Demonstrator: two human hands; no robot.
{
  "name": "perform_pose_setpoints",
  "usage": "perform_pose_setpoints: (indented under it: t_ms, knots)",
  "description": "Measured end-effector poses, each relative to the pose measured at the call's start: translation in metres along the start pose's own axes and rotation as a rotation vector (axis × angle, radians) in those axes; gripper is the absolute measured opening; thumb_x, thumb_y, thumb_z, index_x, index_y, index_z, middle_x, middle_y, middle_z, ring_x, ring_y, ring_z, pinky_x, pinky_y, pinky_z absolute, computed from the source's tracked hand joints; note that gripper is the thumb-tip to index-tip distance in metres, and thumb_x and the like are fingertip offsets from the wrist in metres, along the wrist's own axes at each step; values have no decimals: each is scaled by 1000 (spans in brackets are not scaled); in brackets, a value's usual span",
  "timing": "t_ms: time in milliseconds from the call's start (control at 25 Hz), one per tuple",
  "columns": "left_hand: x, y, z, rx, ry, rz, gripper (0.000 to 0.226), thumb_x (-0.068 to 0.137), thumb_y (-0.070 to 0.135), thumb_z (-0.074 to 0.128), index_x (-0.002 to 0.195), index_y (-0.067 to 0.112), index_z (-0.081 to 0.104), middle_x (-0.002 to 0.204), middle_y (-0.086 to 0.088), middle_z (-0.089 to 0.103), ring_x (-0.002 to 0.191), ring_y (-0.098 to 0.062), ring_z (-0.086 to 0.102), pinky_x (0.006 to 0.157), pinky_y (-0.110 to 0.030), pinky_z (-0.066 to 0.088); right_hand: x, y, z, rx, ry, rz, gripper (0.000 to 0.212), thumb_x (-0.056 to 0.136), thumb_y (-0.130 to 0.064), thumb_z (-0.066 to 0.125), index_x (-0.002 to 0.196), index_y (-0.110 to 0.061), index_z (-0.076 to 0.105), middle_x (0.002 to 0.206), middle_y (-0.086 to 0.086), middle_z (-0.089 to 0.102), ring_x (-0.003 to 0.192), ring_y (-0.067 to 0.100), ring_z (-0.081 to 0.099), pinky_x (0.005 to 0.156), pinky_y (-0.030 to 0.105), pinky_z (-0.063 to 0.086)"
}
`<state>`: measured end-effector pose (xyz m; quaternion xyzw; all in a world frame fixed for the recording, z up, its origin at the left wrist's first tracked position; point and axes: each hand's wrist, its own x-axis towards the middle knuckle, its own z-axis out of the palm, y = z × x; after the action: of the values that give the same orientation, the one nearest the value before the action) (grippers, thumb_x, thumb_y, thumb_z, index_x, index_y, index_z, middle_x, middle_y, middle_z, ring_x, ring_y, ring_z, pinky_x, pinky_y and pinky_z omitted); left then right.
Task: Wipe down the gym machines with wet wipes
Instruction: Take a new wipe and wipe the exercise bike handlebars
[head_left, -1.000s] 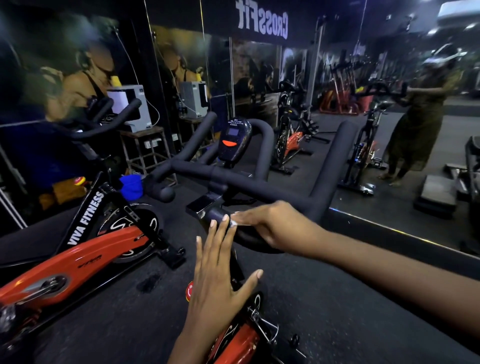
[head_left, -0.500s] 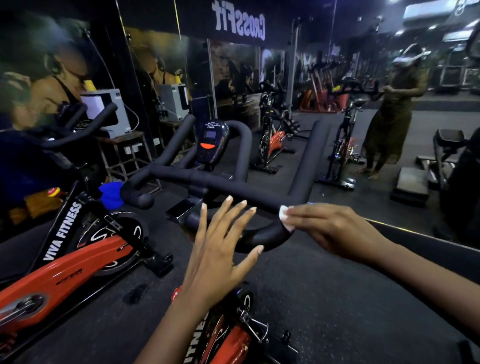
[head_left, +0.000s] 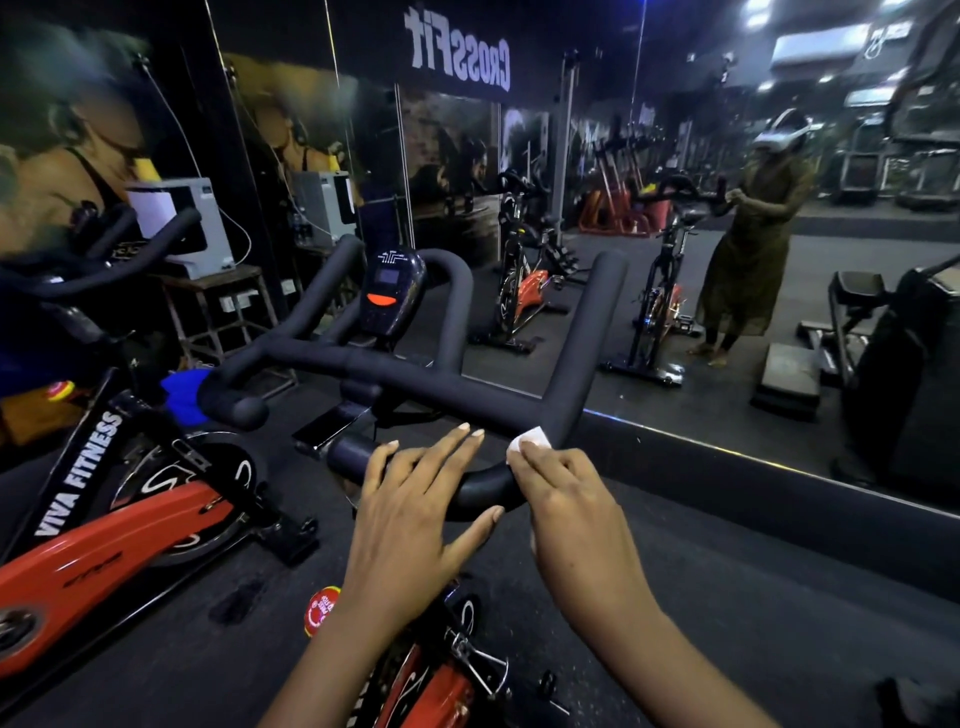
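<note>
The right grip (head_left: 576, 519) presses the wet wipe (head_left: 531, 440) flat under extended fingers against the handlebar (head_left: 415, 379), at the bend below the right-hand horn, so the wipe follows the curve. The left grip (head_left: 415, 514) is released, its fingers spread over the near loop, apparently to steady the bar against the wiping pressure.

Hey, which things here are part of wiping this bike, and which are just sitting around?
In the job: wet wipe, handlebar, right hand pressing the wipe, left hand on the bar.
Just around: neighbouring red bike, white box on the stool.
</note>
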<state>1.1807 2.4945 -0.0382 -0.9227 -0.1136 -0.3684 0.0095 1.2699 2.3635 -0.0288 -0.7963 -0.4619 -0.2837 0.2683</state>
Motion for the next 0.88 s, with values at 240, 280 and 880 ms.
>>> perform_pose_setpoints:
  t_ms: [240, 280, 880]
  knots:
    - [2, 0, 1, -23, 27, -3, 62, 84, 56, 45, 133, 20, 54, 131, 9, 57, 102, -10, 48, 103, -36, 26, 27, 33, -21, 448, 109, 116, 32, 71, -1, 56, 93, -14, 74, 95, -1, 73, 89, 4, 62, 82, 8, 41]
    - [2, 0, 1, -23, 23, -6, 62, 84, 57, 45, 132, 20, 54, 131, 9, 57, 102, -10, 48, 103, -36, 25, 46, 53, -20, 435, 141, 216, 27, 76, -2, 57, 95, -13, 74, 96, 1, 73, 91, 4, 62, 84, 7, 39]
    - [70, 23, 0, -44, -273, 64, 84, 76, 72, 15, 150, 33, 16, 155, 9, 22, 145, -11, 16, 117, -35, 2, 9, 46, -6, 522, 229, 282, 44, 74, 16, 61, 102, -16, 72, 99, -10, 64, 97, -3, 57, 85, 1, 38]
